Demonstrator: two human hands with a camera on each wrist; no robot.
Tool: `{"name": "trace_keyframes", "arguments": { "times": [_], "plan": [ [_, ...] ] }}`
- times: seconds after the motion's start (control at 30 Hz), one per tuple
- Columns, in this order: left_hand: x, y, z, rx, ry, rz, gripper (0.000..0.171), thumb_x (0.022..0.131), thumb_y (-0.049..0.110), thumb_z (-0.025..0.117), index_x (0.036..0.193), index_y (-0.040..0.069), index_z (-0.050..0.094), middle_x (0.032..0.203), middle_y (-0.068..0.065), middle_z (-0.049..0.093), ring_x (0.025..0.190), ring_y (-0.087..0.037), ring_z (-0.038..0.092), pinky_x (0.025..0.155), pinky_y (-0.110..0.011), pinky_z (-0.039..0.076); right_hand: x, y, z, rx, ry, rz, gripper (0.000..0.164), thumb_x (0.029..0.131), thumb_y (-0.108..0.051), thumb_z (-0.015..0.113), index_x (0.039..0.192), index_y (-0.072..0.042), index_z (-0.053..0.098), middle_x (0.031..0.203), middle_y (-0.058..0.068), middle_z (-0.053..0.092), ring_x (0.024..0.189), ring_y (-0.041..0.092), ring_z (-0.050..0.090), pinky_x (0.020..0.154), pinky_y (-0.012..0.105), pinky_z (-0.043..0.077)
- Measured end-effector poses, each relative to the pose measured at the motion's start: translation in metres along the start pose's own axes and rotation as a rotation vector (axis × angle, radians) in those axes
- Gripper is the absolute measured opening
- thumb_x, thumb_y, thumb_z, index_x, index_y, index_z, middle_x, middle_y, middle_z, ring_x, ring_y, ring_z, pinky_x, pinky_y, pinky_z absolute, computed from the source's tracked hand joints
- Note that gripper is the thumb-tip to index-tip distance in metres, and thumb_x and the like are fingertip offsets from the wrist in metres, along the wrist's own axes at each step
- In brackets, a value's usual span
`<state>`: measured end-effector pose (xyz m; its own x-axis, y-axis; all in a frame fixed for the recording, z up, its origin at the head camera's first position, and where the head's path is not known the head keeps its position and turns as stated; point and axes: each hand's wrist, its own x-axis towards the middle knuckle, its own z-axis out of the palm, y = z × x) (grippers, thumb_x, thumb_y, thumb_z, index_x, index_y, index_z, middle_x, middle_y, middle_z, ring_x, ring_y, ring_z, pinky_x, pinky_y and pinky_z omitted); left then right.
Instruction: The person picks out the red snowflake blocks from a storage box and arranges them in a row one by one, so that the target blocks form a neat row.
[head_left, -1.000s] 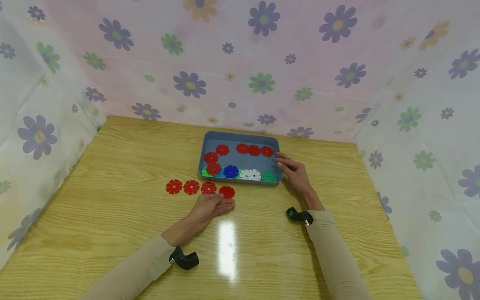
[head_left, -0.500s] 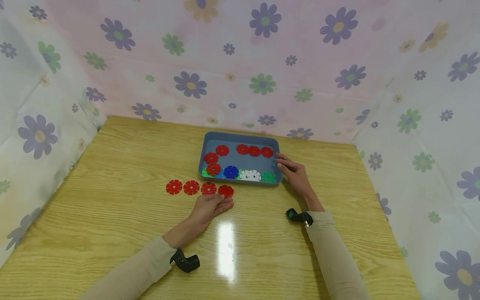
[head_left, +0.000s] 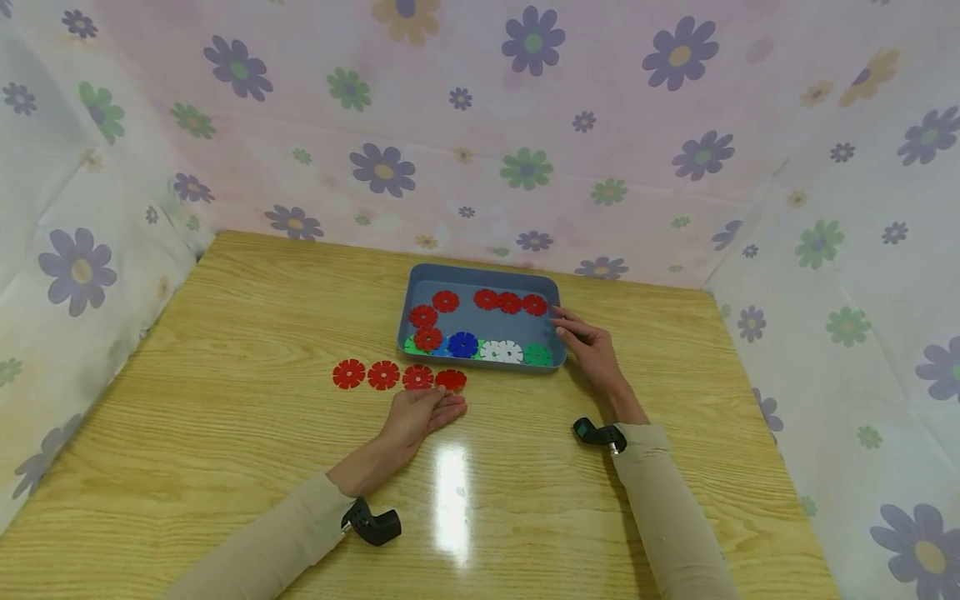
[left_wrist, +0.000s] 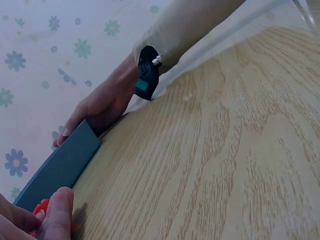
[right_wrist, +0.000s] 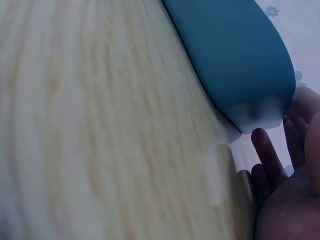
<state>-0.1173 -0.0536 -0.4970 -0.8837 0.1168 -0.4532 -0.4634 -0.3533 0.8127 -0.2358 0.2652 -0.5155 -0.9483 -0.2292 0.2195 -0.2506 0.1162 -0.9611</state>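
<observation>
My left hand [head_left: 411, 421] pinches a red plastic snowflake disc [head_left: 451, 380] just above the table, in front of the tray; in the left wrist view a bit of the red disc [left_wrist: 42, 206] shows between thumb and fingers. To its left, three red snowflake discs [head_left: 348, 374] lie flat in a row. At the right end of the blue-grey tray [head_left: 480, 364], my right hand [head_left: 596, 354] rests against the wall with fingers loosely extended. The right wrist view shows those fingers [right_wrist: 267, 155] by the tray's outer corner [right_wrist: 250, 107].
Inside the tray, several red discs [head_left: 509, 302] lie along the back and left. Blue [head_left: 462, 345], white [head_left: 501, 351] and green discs [head_left: 536, 354] lie along its front wall. A flowered cloth [head_left: 465, 125] hangs behind the wooden table [head_left: 525, 483].
The held red disc has moved slightly left toward the end of the row and tilted a little. My right hand stays at the tray's end.
</observation>
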Motion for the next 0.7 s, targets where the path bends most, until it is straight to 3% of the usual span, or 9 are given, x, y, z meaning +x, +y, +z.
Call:
{"name": "trace_keyframes", "arguments": {
  "times": [0.27, 0.7],
  "plan": [
    [-0.002, 0.0019, 0.0004, -0.016, -0.004, -0.002, 0.03, 0.107, 0.002, 0.045, 0.125, -0.02, 0.056, 0.107, -0.023, 0.074, 0.098, -0.026, 0.076, 0.086, -0.031, 0.059, -0.0004, 0.0001, 0.0, 0.001, -0.008, -0.012, 0.034, 0.104, -0.003, 0.055, 0.129, 0.02, 0.058, 0.153, 0.026, 0.046, 0.146, 0.018, 0.043, 0.104, 0.016, 0.045],
    [-0.0025, 0.0013, 0.0004, -0.029, 0.008, -0.011, 0.03, 0.107, 0.001, 0.042, 0.123, -0.019, 0.057, 0.113, -0.027, 0.072, 0.106, -0.03, 0.073, 0.092, -0.034, 0.057, -0.0006, -0.0038, 0.0013, -0.005, -0.002, -0.006, 0.036, 0.104, -0.006, 0.056, 0.128, 0.021, 0.058, 0.153, 0.027, 0.046, 0.148, 0.026, 0.04, 0.105, 0.015, 0.044]
  ]
}}
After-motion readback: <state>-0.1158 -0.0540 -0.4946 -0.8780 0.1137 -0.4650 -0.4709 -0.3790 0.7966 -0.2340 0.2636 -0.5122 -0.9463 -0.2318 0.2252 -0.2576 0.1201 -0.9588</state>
